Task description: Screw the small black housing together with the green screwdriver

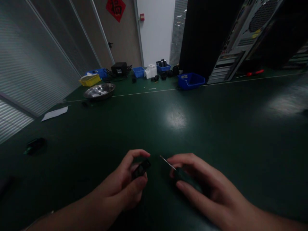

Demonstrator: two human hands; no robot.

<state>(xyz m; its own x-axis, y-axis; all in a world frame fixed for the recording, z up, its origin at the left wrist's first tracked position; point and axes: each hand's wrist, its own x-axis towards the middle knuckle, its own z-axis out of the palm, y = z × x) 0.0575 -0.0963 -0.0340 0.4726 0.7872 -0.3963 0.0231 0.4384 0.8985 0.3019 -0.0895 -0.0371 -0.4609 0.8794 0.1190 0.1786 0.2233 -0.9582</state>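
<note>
My left hand point(127, 183) is closed around a small black rectangular part point(141, 169), whose far end shows between thumb and fingers. In my right hand point(207, 186) is a screwdriver with a dark handle point(186, 177). Its thin metal shaft point(168, 163) points up and left toward the black part. A gap separates the screwdriver's tip from that part. Both hands are over the dark green tabletop point(134, 125). Dim light hides the details of the black part.
A metal bowl point(99, 91), a yellow bin point(90, 80) and a blue bin point(191, 81) stand toward the back. Near them is a white plastic housing point(150, 71). A dark object point(35, 145) and a white sheet point(55, 113) lie at left. Computer cases point(231, 41) rise at back right.
</note>
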